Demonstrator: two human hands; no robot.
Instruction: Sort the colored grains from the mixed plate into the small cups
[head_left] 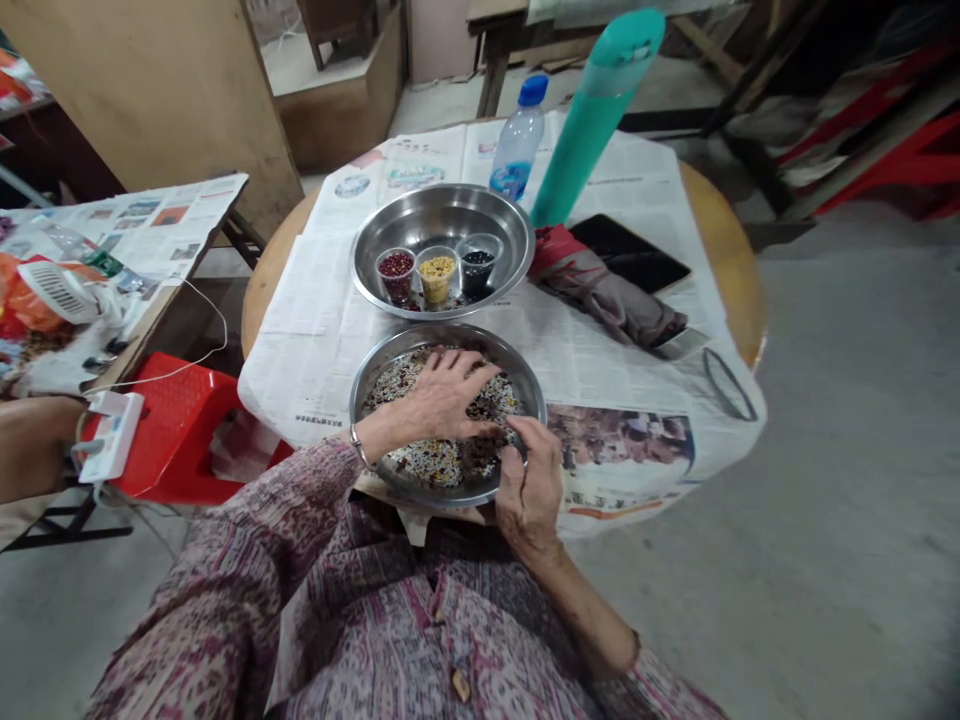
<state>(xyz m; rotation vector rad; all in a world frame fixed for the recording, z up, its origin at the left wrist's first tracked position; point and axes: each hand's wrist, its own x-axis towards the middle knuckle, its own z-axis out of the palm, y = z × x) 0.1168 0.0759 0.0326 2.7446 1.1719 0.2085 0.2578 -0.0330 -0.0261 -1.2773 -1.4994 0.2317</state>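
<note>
A steel basin (pixel 360 375) of mixed white grains and dark, red and yellow beans (pixel 431 462) sits at the table's near edge. My left hand (pixel 450 395) lies palm down over this mix, its fingers spread and a bracelet at the wrist. At the basin's right rim, my right hand (pixel 534 480) has curled fingers, with thumb and index tip close together; whatever is between them is too small to make out. Beyond stands a larger steel basin (pixel 442 205) with three clear cups: red beans (pixel 396 272), yellow kernels (pixel 436 275) and black beans (pixel 476 268).
Newspaper (pixel 300 350) covers the round table. Behind the far basin stand a water bottle (pixel 517 140) and a tall green bottle (pixel 592 120). A folded umbrella (pixel 607 290), a dark tablet (pixel 630 250) and a strap loop (pixel 729 385) lie right. A red stool (pixel 180 430) and power strip (pixel 111 436) are left.
</note>
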